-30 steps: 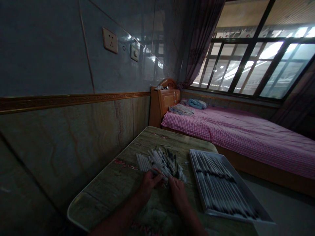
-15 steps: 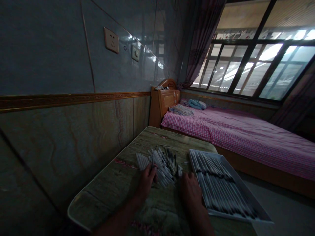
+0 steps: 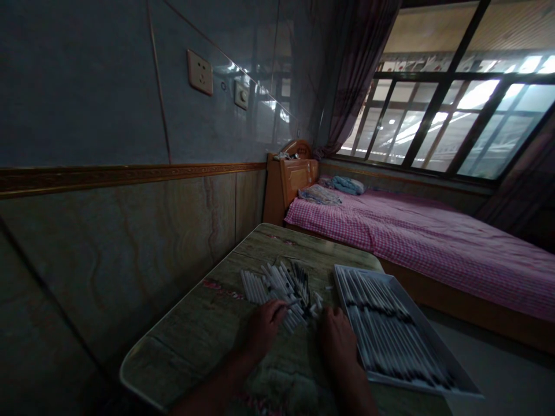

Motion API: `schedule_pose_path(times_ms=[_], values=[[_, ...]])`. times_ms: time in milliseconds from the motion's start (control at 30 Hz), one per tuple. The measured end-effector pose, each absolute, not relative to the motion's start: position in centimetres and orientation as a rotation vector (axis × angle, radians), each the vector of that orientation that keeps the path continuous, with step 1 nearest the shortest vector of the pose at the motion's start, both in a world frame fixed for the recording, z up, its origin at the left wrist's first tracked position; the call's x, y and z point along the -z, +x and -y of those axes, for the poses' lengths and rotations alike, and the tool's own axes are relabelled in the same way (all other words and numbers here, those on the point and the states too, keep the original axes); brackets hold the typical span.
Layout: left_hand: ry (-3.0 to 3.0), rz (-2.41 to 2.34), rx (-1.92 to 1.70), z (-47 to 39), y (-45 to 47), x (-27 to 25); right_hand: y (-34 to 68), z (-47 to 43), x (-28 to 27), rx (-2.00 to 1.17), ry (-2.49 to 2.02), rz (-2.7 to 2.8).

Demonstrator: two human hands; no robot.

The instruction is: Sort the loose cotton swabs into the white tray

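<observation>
My left hand (image 3: pixel 262 328) is closed round a slim pen part (image 3: pixel 293 303), whose tip juts to the right over the pile. Beneath and beyond it lie several whitish pen barrels (image 3: pixel 255 287) on the marbled table (image 3: pixel 195 341). A bunch of thin dark pen pieces (image 3: pixel 300 276) rests at the pile's far right. My right hand (image 3: pixel 336 338) is curled beside small white pieces (image 3: pixel 318 301); its fingertips face away, and anything in them is hidden. Just right of that hand, a white tray (image 3: pixel 466 388) holds rows of pale pens with dark ends (image 3: pixel 390 335).
A tiled wall (image 3: pixel 186 219) with a socket (image 3: pixel 200 72) runs along the left. Past the table stands a bed (image 3: pixel 416 242) with a pink checked cover and wooden headboard (image 3: pixel 289 179). A window (image 3: pixel 433 115) is at the back right.
The pen part in my left hand has swung from upright to pointing right, as that hand turned and shifted slightly toward me and to the right. My right hand has barely moved.
</observation>
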State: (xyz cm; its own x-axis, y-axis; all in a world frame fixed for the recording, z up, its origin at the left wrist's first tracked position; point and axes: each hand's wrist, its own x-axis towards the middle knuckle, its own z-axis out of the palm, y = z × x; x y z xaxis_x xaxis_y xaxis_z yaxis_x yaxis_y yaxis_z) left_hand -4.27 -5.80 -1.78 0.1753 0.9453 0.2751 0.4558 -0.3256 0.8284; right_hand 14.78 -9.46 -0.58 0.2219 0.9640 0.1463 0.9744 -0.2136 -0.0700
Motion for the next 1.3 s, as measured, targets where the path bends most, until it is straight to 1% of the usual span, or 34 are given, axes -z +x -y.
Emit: schedule_pose_path(times_ms=[267,333,467,533,700,933,1100,1300], values=[[1.932,-1.323,-1.025,6.1,-4.3,1.2,14.9,9.2,0.5,0.113,-2.232,1.785],[1.93,-1.316,-1.032,6.1,-4.3,1.0,15.0,9.0,0.7,0.057,-2.074,1.727],[1.923,-1.313,-1.037,6.4,-4.4,0.4,14.9,8.6,1.2,-0.136,-1.571,1.651],[1.928,-1.311,-1.028,6.5,-4.4,0.2,14.8,8.4,1.3,-0.235,-1.449,1.623],[1.993,-1.314,-1.01,6.4,-4.6,0.6,14.5,8.4,1.2,-0.348,-1.358,1.592],[2.035,-1.362,-0.922,6.4,-4.5,0.8,14.3,8.4,0.7,-0.347,-1.298,1.596],[2.01,-1.339,-0.965,6.4,-4.5,0.6,14.7,8.4,0.7,-0.298,-1.313,1.562],[2.032,-1.305,-0.933,6.3,-4.6,0.7,14.6,8.3,0.9,-0.384,-1.291,1.627]])
